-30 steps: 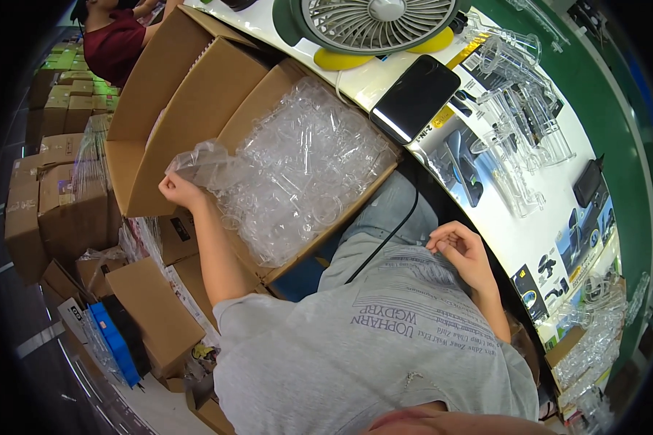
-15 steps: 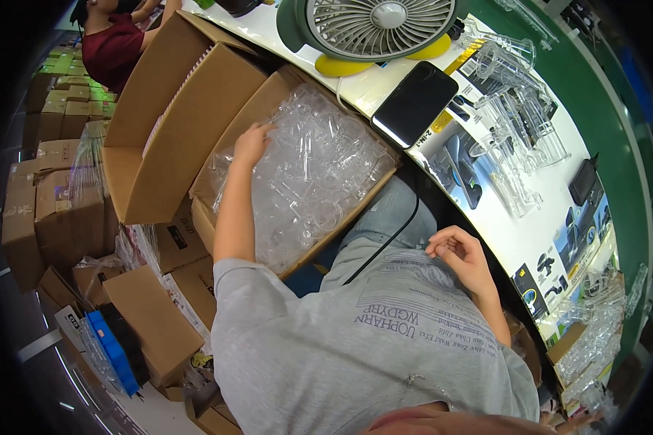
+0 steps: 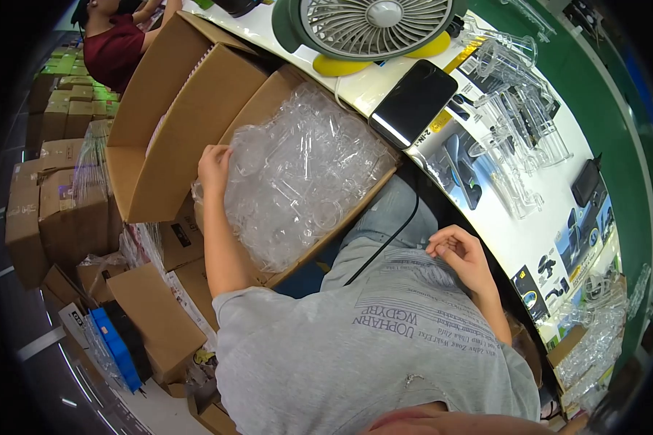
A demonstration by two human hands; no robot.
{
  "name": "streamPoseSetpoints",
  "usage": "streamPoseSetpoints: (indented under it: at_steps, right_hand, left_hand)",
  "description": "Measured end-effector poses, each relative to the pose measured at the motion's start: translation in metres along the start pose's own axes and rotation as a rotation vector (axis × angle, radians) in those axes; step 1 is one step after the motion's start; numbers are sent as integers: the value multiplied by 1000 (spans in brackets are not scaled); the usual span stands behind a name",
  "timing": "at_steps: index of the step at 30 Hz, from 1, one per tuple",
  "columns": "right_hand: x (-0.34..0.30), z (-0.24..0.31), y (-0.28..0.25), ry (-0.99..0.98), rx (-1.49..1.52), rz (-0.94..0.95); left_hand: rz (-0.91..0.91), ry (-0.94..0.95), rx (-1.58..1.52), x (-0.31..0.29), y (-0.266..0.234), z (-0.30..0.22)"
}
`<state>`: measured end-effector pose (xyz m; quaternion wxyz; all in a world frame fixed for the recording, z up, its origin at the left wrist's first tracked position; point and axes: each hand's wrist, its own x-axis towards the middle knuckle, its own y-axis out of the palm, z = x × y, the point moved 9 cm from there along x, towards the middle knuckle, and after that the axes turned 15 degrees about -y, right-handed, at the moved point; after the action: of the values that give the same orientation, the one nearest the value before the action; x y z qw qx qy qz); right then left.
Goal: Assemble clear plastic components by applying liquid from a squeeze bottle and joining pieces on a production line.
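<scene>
Here's my left hand (image 3: 214, 174), fingers bent and tips at the left edge of the clear film (image 3: 248, 151); whether I have a true pinch on it I can't tell, since the thumb is tucked out of sight. The film lies crumpled over a heap of clear plastic parts (image 3: 305, 159), all of it sitting in the open cardboard box (image 3: 268, 105) just left of my lap. Film and parts are equally see-through (glare doesn't help), so where one ends and the other begins is hard to read.

To handle this well, I'd say, take only the loose edge between thumb and fingertip, move it low and slowly, and feel for any ring or hook snagging underneath; a sharp tug could tear the film or drag parts with it. Smoothing with a flat palm seems kinder than poking.

Over to my right hand (image 3: 461, 254): fingers loosely curled, nothing visible in it, hanging beside the table edge. It could steady the near side of the film, I reckon.

Further out, the black phone (image 3: 413, 101) lies on the white table (image 3: 519, 243) close by the box's corner, with the fan (image 3: 381, 29) standing just past it. More clear pieces (image 3: 519, 138) lie to the right of the phone, and beyond the box a co-worker in a dark red top (image 3: 112, 47) leans in.
</scene>
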<state>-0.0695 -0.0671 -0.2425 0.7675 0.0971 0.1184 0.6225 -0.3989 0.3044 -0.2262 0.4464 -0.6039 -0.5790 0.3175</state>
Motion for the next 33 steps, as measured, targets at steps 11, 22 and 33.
streamPoseSetpoints:
  at_steps: [11, 22, 33]
  right_hand:
    - [2, 2, -3, -17, -2, 2]
    - [-5, -2, -7, -15, 11, -26]
    - [-5, 4, -6, -22, -1, -18]
  left_hand:
    - [13, -120, 215, -6, -6, 3]
    - [351, -483, 466, -27, 67, 149]
    - [359, -1081, -623, -68, 144, 239]
